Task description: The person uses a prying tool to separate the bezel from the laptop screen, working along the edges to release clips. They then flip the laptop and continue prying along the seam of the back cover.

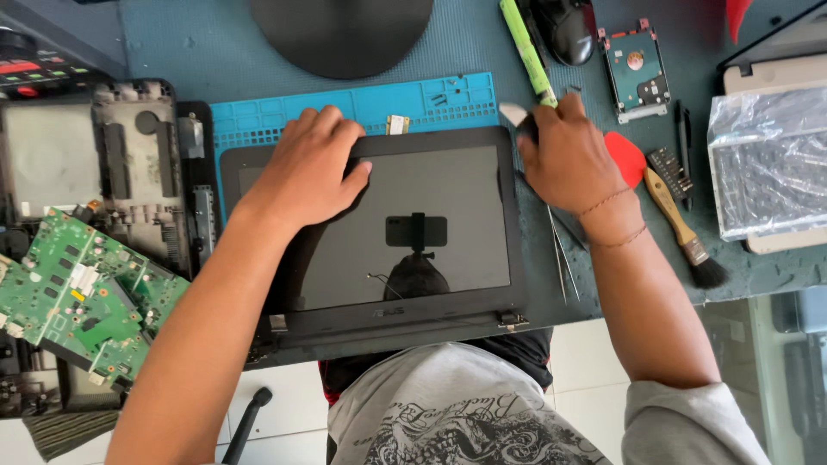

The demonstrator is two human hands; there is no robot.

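Observation:
A black laptop screen panel point(431, 258) lies flat on a blue repair mat point(379, 99) in front of me. My left hand point(306, 168) rests palm down on the panel's upper left part, fingers over its top bezel. My right hand point(568, 155) is at the panel's upper right corner, closed around a green-handled tool point(525, 47) whose handle points up and away. The tool's tip is hidden by my fingers.
A green circuit board point(82, 297) and a dismantled laptop base point(95, 164) lie at left. Tweezers point(560, 254), a red pick point(627, 158), a brush point(680, 224), a bit set, a hard drive point(636, 69), a mouse and a bagged keyboard point(767, 164) lie at right. A round monitor stand point(340, 30) sits behind.

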